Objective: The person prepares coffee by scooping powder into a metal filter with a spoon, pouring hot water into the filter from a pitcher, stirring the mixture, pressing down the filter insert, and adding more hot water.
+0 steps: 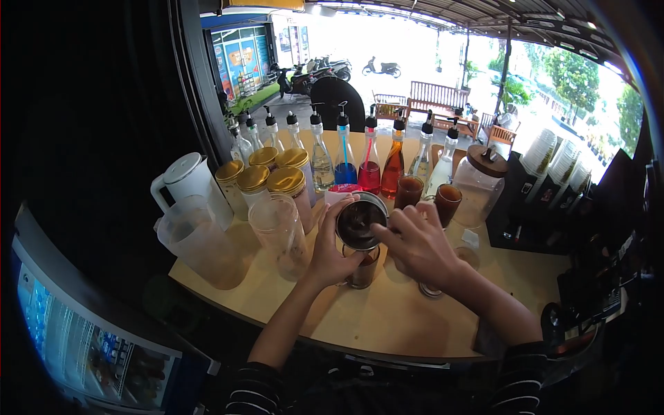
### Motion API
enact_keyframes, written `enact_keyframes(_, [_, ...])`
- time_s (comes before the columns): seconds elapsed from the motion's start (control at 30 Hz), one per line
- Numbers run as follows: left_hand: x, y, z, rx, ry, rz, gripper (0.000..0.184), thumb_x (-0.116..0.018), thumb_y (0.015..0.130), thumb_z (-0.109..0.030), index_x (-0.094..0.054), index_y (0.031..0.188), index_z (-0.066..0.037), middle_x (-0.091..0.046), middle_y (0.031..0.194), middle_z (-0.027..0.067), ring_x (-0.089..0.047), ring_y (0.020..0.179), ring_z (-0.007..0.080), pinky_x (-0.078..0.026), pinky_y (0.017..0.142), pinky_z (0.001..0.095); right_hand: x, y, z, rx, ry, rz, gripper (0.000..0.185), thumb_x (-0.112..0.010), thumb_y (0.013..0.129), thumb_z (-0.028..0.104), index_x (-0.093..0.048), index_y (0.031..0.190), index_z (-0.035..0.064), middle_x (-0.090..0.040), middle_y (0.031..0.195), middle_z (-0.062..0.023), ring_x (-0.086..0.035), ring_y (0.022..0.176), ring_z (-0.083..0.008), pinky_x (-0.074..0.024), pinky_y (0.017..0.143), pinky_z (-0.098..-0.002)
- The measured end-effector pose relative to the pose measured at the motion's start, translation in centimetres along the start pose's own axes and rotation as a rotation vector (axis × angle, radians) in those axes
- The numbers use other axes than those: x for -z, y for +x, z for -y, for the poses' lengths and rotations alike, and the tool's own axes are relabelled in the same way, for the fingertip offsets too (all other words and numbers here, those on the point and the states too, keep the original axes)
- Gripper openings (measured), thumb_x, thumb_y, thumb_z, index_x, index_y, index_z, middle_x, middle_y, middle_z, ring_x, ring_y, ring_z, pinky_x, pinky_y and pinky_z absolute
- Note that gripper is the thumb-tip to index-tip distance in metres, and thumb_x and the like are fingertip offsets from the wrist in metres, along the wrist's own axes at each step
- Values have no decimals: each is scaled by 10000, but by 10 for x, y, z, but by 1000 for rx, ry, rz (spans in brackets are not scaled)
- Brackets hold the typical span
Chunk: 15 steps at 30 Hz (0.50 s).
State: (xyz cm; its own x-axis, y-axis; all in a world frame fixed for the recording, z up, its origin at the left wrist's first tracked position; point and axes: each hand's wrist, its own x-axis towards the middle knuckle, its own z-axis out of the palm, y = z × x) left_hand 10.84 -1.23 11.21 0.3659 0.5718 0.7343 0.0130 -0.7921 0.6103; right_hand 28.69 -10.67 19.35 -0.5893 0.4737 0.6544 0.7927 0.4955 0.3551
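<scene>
My left hand (332,242) is wrapped round the side of a round metal cup (362,196), whose mouth faces me with dark liquid inside. Right below it stands a glass (364,273) with a dark brown drink, partly hidden by the cup and my left fingers. My right hand (422,242) is closed at the cup's right rim, thumb over the opening; whatever it grips is hidden. Behind that hand stand two glasses of dark brown drink, one (409,194) nearer the middle and another (448,202) to its right.
Pump bottles (393,162) of clear and coloured syrup line the counter's back. Gold-lidded jars (287,183), a white pitcher (190,180) and clear plastic jugs (197,238) stand left. Right are a wooden-lidded jar (481,190) and stacked cups (539,153) on a black organiser.
</scene>
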Motion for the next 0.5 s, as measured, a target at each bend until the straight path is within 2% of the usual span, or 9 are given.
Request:
enact_keyframes(0.03, [-1, -1, -1, -1, 3, -1, 897, -825, 638, -71, -322, 1381, -48, -417, 1379, 142, -432, 1296, 261, -349, 1098, 385, -1, 0, 1, 20, 40, 28, 333, -632, 737, 105, -592, 1064, 56, -504, 926, -51, -529, 871, -201, -368, 830, -388])
enact_keyframes(0.1, [-3, -2, -4, 29, -24, -65, 813, -786, 662, -137, -362, 1354, -89, -499, 1357, 114, -430, 1312, 287, -89, 1160, 530, 1, 4, -1, -2, -18, -13, 326, -632, 734, 107, -595, 1054, 56, -509, 928, -51, -527, 869, -201, -368, 830, -389])
enact_keyframes(0.13, [-2, -1, -3, 29, -22, -64, 813, -786, 662, -137, -362, 1354, -89, -499, 1357, 114, -430, 1312, 287, -89, 1160, 530, 2, 4, -1, -25, -75, -49, 319, -633, 731, 109, -599, 1044, 55, -514, 930, -52, -526, 867, -200, -368, 831, -389])
enact_keyframes(0.2, [-2, -1, 0, -32, 21, -46, 879, -838, 638, -78, -339, 1361, -41, -425, 1367, 152, -441, 1288, 259, -362, 1088, 386, 2, 2, 0, -15, -17, -17, 316, -633, 734, 113, -595, 1043, 55, -518, 930, -51, -525, 866, -198, -368, 830, -387])
enact_keyframes(0.27, [-1, -2, 2, -36, 22, -44, 877, -841, 639, -82, -340, 1358, -39, -426, 1363, 152, -445, 1284, 259, -366, 1084, 384, 2, 1, 2, -2, 40, 13, 312, -632, 738, 116, -592, 1041, 55, -521, 930, -51, -523, 865, -196, -367, 829, -385])
enact_keyframes(0.37, [-2, -1, -3, -31, 7, -53, 874, -842, 644, -88, -338, 1357, -36, -427, 1361, 154, -449, 1279, 259, -373, 1078, 381, -1, 0, 1, 71, -80, -36, 292, -634, 746, 123, -594, 1027, 56, -519, 912, -42, -519, 860, -191, -363, 831, -388])
enact_keyframes(0.43, [-2, -1, -5, -23, -5, -67, 874, -841, 648, -90, -335, 1359, -37, -426, 1362, 156, -450, 1279, 259, -375, 1076, 379, -2, 2, -2, -11, -44, -88, 380, -692, 641, 97, -643, 1017, 87, -501, 855, -28, -522, 814, -181, -375, 818, -408])
enact_keyframes(0.5, [-1, 1, -5, -46, -31, -68, 868, -838, 657, -87, -332, 1361, -39, -422, 1370, 153, -448, 1281, 258, -380, 1072, 376, -4, 0, 0, 26, -49, -78, 381, -696, 637, 96, -643, 1014, 91, -498, 849, -25, -522, 815, -181, -375, 819, -409])
